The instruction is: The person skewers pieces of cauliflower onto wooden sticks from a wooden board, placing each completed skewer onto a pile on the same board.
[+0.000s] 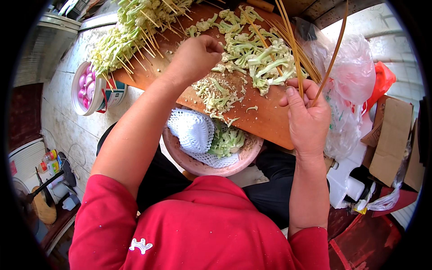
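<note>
My skewers (292,49) are smooth bamboo; the board (265,119) is matt wood (crumb-strewn); the bags (355,76) are glossy plastic.

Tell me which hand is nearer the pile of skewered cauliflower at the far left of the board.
Left. The left hand hovers just right of the skewered cauliflower pile; the right hand is across the board, gripping bamboo skewers.

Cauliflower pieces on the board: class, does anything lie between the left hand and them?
Nothing visible does. The left hand is closed right at the cauliflower pieces on the wooden board; the right hand holds bamboo skewers beside them.
</note>
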